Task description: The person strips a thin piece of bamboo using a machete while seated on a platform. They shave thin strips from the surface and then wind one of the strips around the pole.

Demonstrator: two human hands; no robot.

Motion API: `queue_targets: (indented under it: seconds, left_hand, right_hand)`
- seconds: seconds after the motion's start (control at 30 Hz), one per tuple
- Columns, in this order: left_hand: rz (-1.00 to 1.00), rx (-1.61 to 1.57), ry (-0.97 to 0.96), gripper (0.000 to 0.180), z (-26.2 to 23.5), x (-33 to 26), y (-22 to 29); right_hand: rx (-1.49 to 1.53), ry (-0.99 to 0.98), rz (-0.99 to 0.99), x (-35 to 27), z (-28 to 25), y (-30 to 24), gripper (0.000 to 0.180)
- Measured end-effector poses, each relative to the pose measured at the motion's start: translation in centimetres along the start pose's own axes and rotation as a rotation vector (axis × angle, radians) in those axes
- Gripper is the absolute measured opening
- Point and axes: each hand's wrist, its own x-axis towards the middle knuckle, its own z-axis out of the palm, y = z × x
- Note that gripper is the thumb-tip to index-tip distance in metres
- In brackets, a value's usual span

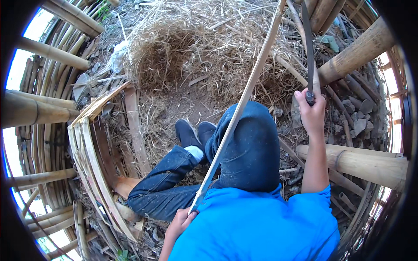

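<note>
— How many pieces do you hold?
— One bamboo strip (244, 98), running from 7 to 1 o'clock, your left hand (180, 222) clamped on its lower end; its top is cut off.
— And the right?
— Your right hand (311, 108) is fisted on one long blade (308, 48) at 2 o'clock.

- No labels, signs or screens in view.
- Nothing certain by way of packaging. One possible item only: crumpled pale, whitish wrapper or plastic scrap (116, 58), upper left, at the edge of the dry straw heap (196, 52), just beside the bamboo poles (52, 52). Shape irregular, creased; colour white to grey; no print discernible. Too small and blurred to tell plastic from paper.
</note>
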Motion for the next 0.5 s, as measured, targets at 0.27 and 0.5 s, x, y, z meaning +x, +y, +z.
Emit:
queue_targets:
  seconds: [0.27,0.5]
  left_hand:
    - [0.014,-0.078,0.0,0.025,0.3,0.2,-1.8]
    - [0.048,0.139,0.252,0.016,2.6,1.1,-0.8]
  right_hand:
    - [0.208,-0.226,-0.076,-2.3,-0.8,-3.7,0.015]
    - [0.235,-0.235,-0.21,0.0,-2.9,-4.4,0.034]
